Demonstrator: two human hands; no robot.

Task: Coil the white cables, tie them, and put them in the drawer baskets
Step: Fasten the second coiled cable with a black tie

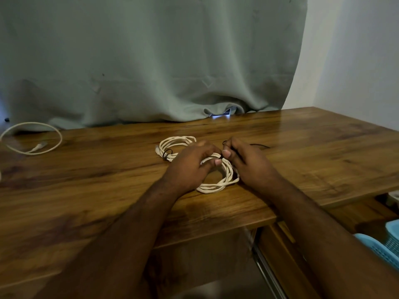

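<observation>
Both hands curled — left hand point(192, 165) grips white cable coil point(218, 180) | right hand point(248, 162) pinches black tie point(259, 145)

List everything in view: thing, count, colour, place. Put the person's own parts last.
Coiled cable: one, white, middle of the table, under both hands; a dark tie already wraps its far left side.
Second tie: one, thin, dark, trailing right from the right hand.
Loose cable: one, white, single loop at the table's far left.
Table: one, brown wood.
Curtain: one, grey-green, behind the table.
Basket: one, blue, in the open drawer at lower right.
Left hand: grips the coil.
Right hand: pinches the second tie.
</observation>
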